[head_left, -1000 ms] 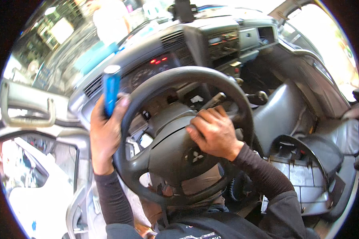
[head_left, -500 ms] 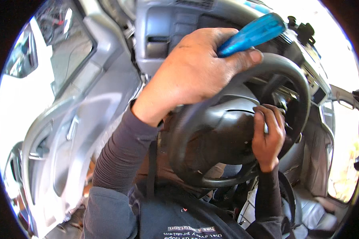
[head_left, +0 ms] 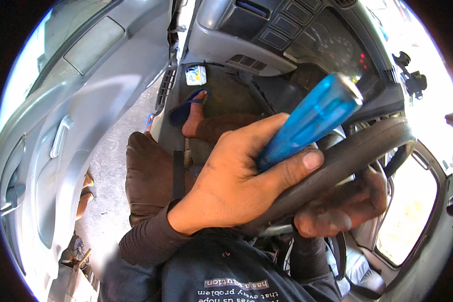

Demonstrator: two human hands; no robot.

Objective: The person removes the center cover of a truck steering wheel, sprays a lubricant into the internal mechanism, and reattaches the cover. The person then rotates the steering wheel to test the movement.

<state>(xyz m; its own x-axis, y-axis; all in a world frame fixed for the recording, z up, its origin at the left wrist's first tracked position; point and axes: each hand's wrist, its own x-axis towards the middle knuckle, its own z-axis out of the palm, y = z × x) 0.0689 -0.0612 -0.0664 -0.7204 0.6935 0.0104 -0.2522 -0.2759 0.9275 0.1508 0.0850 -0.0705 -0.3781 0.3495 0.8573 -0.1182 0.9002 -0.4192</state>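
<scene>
My left hand [head_left: 231,181] is closed around a screwdriver [head_left: 309,121] with a clear blue handle, its butt pointing up to the right. The shaft is hidden. The thumb lies along the handle beside the black steering wheel [head_left: 357,158], and the other fingers are out of sight underneath. The wheel shows nearly edge-on, its rim slanting up to the right. Just below the rim, my right hand [head_left: 345,206] is closed with its fingers curled. Whatever it may hold is hidden.
The grey door [head_left: 100,100] stands open at the left. An instrument cluster [head_left: 332,48] with red lights is beyond the wheel. A small white packet [head_left: 196,75] lies in the footwell near my foot in a blue slipper [head_left: 186,108]. A black mount [head_left: 412,78] sits far right.
The view has shifted, showing more of the footwell and cluster. The wheel appears more edge-on. My right hand has moved from the wheel's centre to below its rim; my left still grips the screwdriver.
</scene>
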